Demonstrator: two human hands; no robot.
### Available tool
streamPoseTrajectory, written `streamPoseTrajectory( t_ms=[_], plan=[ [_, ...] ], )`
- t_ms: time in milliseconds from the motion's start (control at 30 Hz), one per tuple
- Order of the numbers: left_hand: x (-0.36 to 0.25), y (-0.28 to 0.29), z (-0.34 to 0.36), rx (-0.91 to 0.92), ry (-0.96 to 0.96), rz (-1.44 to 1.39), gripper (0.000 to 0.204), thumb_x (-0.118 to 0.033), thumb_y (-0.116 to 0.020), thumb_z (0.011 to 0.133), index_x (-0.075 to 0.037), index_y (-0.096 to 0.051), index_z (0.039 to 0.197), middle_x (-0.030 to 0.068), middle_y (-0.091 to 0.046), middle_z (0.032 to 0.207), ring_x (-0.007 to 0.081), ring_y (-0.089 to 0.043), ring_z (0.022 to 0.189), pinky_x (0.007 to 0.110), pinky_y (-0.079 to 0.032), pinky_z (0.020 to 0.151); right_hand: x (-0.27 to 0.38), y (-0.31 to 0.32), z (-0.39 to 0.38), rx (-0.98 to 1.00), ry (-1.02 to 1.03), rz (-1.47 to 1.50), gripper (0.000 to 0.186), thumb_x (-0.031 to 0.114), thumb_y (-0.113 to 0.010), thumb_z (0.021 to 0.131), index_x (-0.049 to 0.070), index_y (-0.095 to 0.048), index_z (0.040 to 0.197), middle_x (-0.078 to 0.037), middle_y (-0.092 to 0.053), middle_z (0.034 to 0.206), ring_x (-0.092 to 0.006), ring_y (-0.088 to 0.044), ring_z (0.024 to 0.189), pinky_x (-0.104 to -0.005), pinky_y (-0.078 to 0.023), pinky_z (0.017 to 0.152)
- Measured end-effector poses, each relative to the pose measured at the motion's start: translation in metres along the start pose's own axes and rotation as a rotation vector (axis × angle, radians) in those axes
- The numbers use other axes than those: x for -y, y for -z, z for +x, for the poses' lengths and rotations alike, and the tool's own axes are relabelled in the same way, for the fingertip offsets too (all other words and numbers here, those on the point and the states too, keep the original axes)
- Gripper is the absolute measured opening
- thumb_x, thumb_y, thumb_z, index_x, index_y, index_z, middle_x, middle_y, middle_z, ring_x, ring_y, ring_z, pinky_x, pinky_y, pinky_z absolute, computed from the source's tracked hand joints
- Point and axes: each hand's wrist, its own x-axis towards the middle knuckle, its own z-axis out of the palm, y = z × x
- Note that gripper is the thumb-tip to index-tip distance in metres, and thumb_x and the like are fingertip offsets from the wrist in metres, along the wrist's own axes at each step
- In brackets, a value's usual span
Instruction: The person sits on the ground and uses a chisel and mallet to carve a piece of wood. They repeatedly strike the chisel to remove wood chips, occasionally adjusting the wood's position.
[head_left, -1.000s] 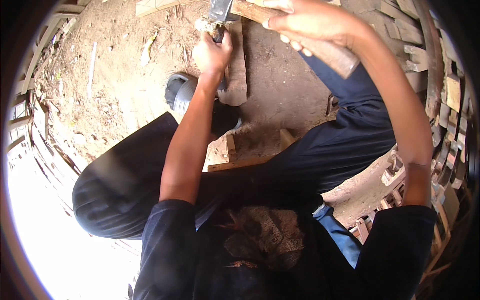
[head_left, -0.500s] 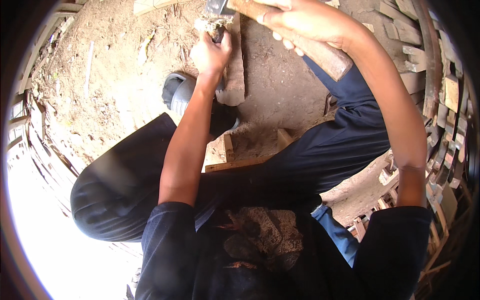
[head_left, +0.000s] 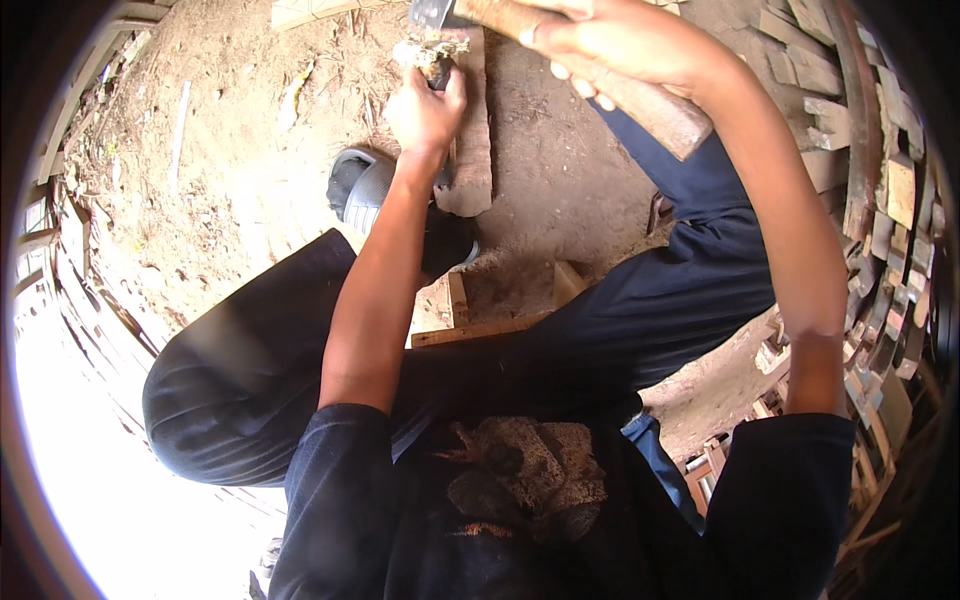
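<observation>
My right hand (head_left: 620,45) is wrapped round the wooden handle of a hammer (head_left: 650,105), at the upper middle. The hammer's dark metal head (head_left: 432,12) is cut off by the top edge, just above my left hand (head_left: 425,112). That hand is closed round a dark, short-looking tool with a pale, frayed top (head_left: 430,48). Most of the tool is hidden by my fingers, so its exact kind is unclear. Beneath and beside my left hand lies a long wooden board (head_left: 472,140) on the ground, its rounded near end toward me.
My foot in a black sandal (head_left: 362,185) is left of the board. Wooden pieces (head_left: 480,328) stand by my bent legs. Stacked wood offcuts (head_left: 815,70) line the right side. Dry dirt ground (head_left: 240,130) with scraps stretches left, and a plank (head_left: 310,10) lies at the top.
The hammer and my right hand have shifted very slightly right. Both hands keep their hold, and the left hand stays nearly in place by the board.
</observation>
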Motion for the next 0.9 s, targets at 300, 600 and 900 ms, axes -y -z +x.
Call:
streamPoseTrajectory(
  t_ms=[300, 600, 900],
  plan=[
    [0.000, -0.003, -0.003, 0.013, -0.012, -0.001, 0.045, -0.042, -0.068, 0.078, 0.002, -0.059, 0.079, 0.0229, -0.064, 0.063, 0.0403, -0.066, 0.062, 0.047, -0.055, 0.064, -0.001, -0.005, 0.003, 0.131, -0.215, -0.100, 0.059, 0.016, -0.047, 0.099, 0.013, -0.023, 0.153, -0.010, -0.063, 0.092, -0.0149, -0.055, 0.063, -0.0289, -0.050, 0.057],
    [-0.002, -0.001, 0.000, 0.055, -0.010, 0.058, 0.048, -0.044, -0.067, 0.080, 0.003, -0.059, 0.085, 0.0222, -0.065, 0.065, 0.0393, -0.067, 0.063, 0.046, -0.055, 0.065, 0.003, -0.014, 0.000, -0.268, -0.038, 0.145, 0.059, 0.020, -0.046, 0.102, 0.012, -0.021, 0.154, -0.005, -0.057, 0.077, -0.0128, -0.053, 0.060, -0.0271, -0.048, 0.054],
    [0.000, 0.001, 0.000, 0.044, 0.024, 0.058, 0.045, -0.042, -0.066, 0.081, 0.002, -0.060, 0.085, 0.0228, -0.066, 0.067, 0.0402, -0.067, 0.066, 0.046, -0.055, 0.067, -0.007, -0.001, 0.004, 0.031, -0.081, 0.088, 0.059, 0.019, -0.048, 0.100, 0.011, -0.022, 0.153, -0.005, -0.055, 0.076, -0.0125, -0.053, 0.061, -0.0285, -0.049, 0.053]
  ],
)
